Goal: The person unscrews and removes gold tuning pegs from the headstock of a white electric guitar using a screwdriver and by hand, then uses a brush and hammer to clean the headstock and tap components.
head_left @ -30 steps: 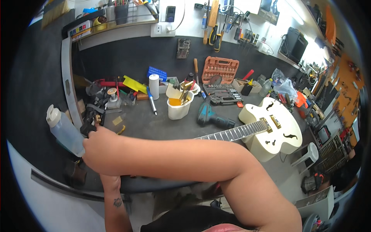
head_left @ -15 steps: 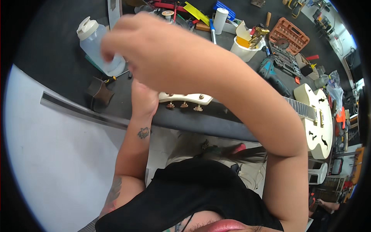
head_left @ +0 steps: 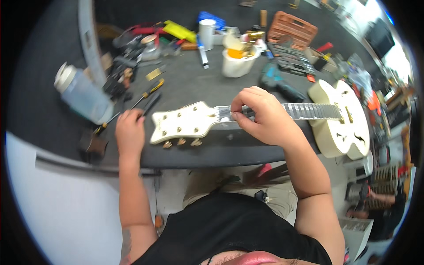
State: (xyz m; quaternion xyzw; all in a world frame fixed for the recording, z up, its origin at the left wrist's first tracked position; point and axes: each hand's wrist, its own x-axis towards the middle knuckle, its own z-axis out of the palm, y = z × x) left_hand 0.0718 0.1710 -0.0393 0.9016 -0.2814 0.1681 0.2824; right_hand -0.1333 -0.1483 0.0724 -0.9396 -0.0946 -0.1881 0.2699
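A cream guitar with f-shaped holes [head_left: 340, 128] lies along the bench, its headstock [head_left: 181, 121] toward the left, gold tuners along the near edge. Over the neck's headstock end is my right hand [head_left: 267, 117], thumb and index fingertip pinched together above the fretboard; anything between them is too small to make out. My left hand [head_left: 130, 134] rests on the bench left of the headstock with fingers curled down. Its fingertips meet a slender dark tool [head_left: 152, 104], but the grip is partly hidden. Beside it lies a yellow-and-black screwdriver [head_left: 154, 86].
A translucent bottle [head_left: 84, 95] stands at the left, near a small brown block [head_left: 92, 145]. Behind the neck are a white tub of tools [head_left: 238, 66], a teal-and-black power drill [head_left: 280, 84] and an orange tool case [head_left: 291, 31]. Another person's arm [head_left: 382, 198] shows at far right.
My right hand has come down from the upper left onto the guitar neck. My left hand has moved left, away from the headstock, to the tools. The view has shifted, uncovering the headstock.
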